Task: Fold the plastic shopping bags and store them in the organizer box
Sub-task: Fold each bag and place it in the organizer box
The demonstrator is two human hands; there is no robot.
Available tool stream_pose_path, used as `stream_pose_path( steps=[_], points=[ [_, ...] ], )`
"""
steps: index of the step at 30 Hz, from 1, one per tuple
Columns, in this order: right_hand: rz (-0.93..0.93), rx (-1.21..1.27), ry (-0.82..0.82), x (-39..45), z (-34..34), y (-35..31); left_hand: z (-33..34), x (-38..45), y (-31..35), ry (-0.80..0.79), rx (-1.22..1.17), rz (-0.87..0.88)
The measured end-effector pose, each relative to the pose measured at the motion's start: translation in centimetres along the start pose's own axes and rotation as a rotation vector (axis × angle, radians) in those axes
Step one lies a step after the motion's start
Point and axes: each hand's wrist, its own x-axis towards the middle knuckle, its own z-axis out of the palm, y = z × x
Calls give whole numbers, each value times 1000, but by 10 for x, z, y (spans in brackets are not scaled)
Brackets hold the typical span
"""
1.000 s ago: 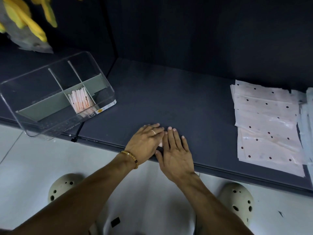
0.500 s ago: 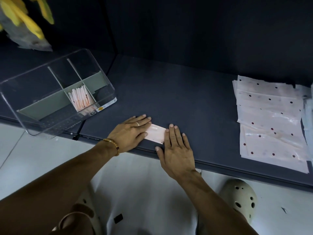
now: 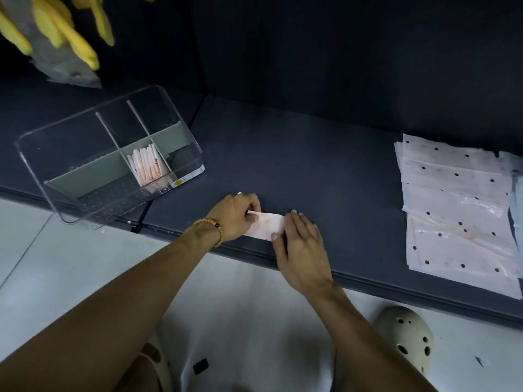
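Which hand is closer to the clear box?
Left. The left hand is just right of the box, pinching the folded bag; the right hand presses the bag's far end.

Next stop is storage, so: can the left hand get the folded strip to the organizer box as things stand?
Probably yes. The left hand pinches the folded strip, and only bare dark tabletop lies between it and the open-topped organizer box.

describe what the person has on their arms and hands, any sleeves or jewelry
Both forearms are bare, with no sleeves in view. The left wrist carries a bracelet of round tan beads with one dark bead. The left hand has a pale ring on one finger. The right hand shows no jewelry.
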Motion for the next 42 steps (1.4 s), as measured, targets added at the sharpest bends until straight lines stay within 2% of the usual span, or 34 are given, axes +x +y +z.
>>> stream_pose_path(
  steps=[2,7,12,15,17,18,21,25,29,34,37,42],
  points=[
    [9,80,41,15,-12,-11,-7,-10,-4,9,-181,-7],
    [-83,231,-73,56,-33,-53,-39,-30,-17,147,-495,-34],
    [-90,391,-177,91,-37,-96,-76,-46,-44,345,-651,-72],
    [-57,435,-66,106,-31,-116,-88,-50,-68,642,-665,-218],
    [43,591,-22,113,-24,-126,-94,-48,-84,872,-501,-365],
    [94,682,-13,116,-21,-129,-95,-45,-90,930,-408,-433],
    [191,863,-3,120,-13,-139,-97,-30,-97,873,-294,-615],
    [242,918,-12,126,-4,-147,-95,-14,-97,762,-198,-777],
    [245,910,-25,133,1,-153,-101,-11,-111,735,-257,-743],
    [233,864,27,142,7,-169,-99,-20,-120,759,-193,-633],
    [181,722,30,149,14,-187,-96,-24,-121,791,-219,-602],
    [46,198,144,155,25,-213,-96,-26,-122,824,-271,-585]
  ],
)
